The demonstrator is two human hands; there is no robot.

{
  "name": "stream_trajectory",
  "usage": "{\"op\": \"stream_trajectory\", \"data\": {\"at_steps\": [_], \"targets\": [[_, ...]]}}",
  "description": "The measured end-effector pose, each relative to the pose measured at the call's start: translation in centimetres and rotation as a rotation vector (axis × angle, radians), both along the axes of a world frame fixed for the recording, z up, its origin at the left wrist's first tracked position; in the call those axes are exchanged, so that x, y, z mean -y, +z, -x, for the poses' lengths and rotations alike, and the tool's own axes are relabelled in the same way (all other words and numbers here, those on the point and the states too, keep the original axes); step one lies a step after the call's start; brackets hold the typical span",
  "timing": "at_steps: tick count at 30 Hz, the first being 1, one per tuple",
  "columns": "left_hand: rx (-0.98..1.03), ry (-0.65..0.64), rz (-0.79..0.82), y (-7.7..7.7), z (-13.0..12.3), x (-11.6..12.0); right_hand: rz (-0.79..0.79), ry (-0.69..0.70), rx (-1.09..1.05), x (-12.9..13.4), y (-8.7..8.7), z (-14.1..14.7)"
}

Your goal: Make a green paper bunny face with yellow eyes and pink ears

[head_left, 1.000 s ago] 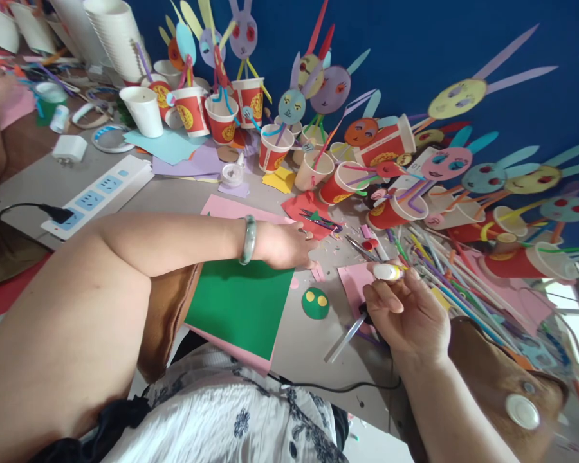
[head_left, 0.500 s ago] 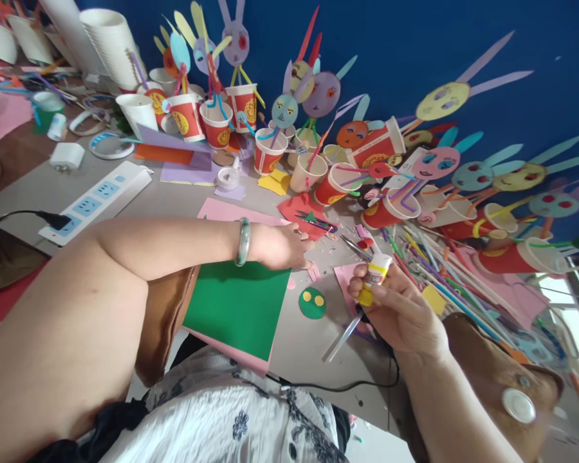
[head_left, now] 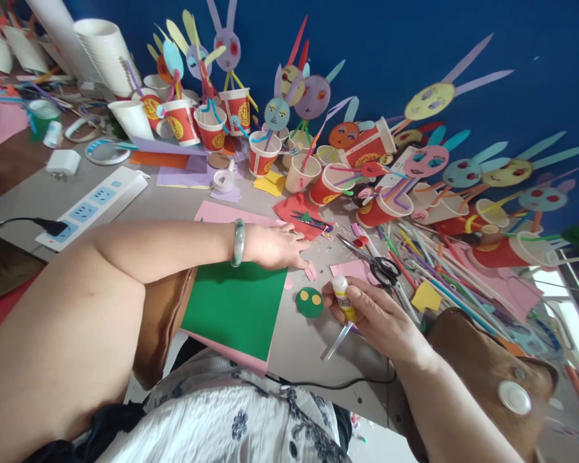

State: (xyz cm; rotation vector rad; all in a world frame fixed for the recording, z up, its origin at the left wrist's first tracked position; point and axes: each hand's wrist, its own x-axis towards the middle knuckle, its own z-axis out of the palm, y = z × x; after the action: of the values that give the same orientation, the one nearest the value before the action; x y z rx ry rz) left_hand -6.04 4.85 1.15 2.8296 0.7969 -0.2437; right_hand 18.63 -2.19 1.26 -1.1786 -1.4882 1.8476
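Observation:
My right hand (head_left: 381,315) is wrapped round a small yellow and white glue stick (head_left: 344,299), its white end pointing up and to the left. Just left of it a green paper disc (head_left: 309,302) with two yellow circles lies on the table. My left hand (head_left: 277,247), with a bangle at the wrist, rests palm down over the top edge of the green paper sheet (head_left: 236,308), fingers spread. Its fingertips touch or hover near small pink paper strips (head_left: 310,270); contact is hard to tell.
Scissors (head_left: 361,254) lie beyond my right hand. Red paper (head_left: 302,217) with small dark scissors is above my left hand. Cups holding paper rabbit figures (head_left: 264,154) line the back. A power strip (head_left: 91,209) is at left, coloured sticks (head_left: 429,270) and a brown bag (head_left: 487,379) at right.
My right hand has moved left with the glue stick, close to the green disc, uncovering the black scissor handles. My left hand has barely moved, while the whole view has shifted slightly.

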Motion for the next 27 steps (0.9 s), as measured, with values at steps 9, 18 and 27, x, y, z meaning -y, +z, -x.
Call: {"op": "stream_trajectory", "data": {"at_steps": [9,18,27], "targets": [[-0.021,0.003,0.011,0.03,-0.18,-0.16,0.062,-0.008,-0.122,0.01,0.21,0.27],[-0.055,-0.037,-0.03,0.3,-0.17,-0.09,0.024,-0.114,-0.07,0.13,0.32,0.09],[-0.016,-0.043,-0.035,-0.35,-0.08,-0.25,-0.062,-0.134,-0.079,0.12,-0.04,0.23]]}}
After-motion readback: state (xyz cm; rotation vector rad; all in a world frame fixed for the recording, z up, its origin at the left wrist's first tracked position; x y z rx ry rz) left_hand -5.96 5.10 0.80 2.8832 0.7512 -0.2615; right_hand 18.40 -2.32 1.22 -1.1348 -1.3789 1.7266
